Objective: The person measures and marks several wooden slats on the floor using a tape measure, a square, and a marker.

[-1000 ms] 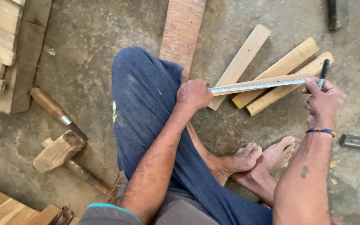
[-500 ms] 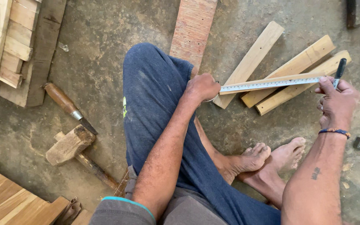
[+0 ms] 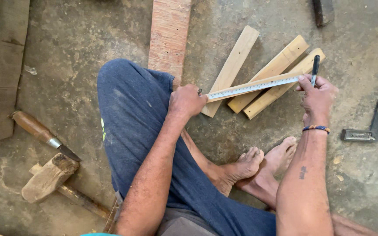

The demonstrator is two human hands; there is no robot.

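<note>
The left hand [image 3: 187, 101] and right hand [image 3: 316, 95] each grasp one end of one steel ruler [image 3: 253, 86] above three wooden slats [image 3: 271, 70]; the right also holds one black pen [image 3: 315, 66].

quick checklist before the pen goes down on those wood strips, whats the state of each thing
1. Ruler held at both ends: ok, left hand pins one end, right hand the other.
2. Ruler spans the wood strips: ok, it crosses all three pale strips.
3. Pen ready: ok, upright in the right hand by the ruler's end; whether its tip touches wood, cannot tell.
4. Strips lined up evenly: not ok, they lie fanned at different angles.
5. Ruler flat on the wood: cannot tell from this view.
6. Try square within reach: ok, on the floor just beyond the right hand.
</note>
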